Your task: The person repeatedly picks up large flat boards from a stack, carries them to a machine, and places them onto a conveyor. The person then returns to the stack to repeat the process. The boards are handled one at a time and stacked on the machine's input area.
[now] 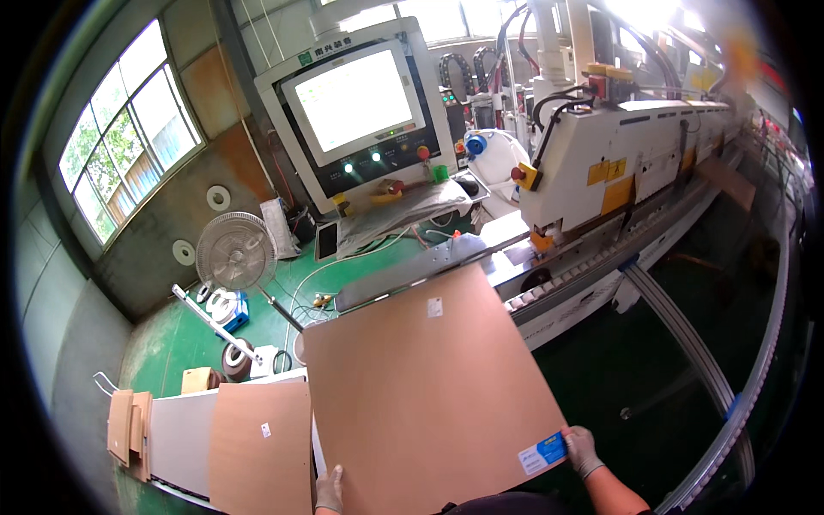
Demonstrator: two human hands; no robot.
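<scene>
- The large square brown board [421,386] lies in front of the person's body, its broad face up and its far edge toward the machine; whether that far edge rests on anything cannot be told.
- The left hand [330,491], in a thin pale glove, is clamped on the board's left edge near the body, thumb over the top face.
- The right hand [582,451], gloved alike, grips the near right corner; its fingers underneath are hidden. The hands are well apart, probably to share the weight and keep so wide a sheet from twisting.
- Beside the right hand, a blue-and-white rectangular label [542,453] is on the near corner; a small white sticker [434,306] sits toward the far edge. Both face up, so they can be read.
- Left of the board, a second brown flat panel [261,446] lies on a low pile, and narrow brown offcut-like pieces [129,429] are stacked at its far left end, seemingly to stay within reach.
- Beyond the far edge are a grey metal support plate [378,287] and a long white machine [584,163] with a roller track [562,287] along its side, likely meant to carry flat pieces.
- Farther back, a grey control console [352,103] is angled toward the person, presumably for easy viewing.
</scene>
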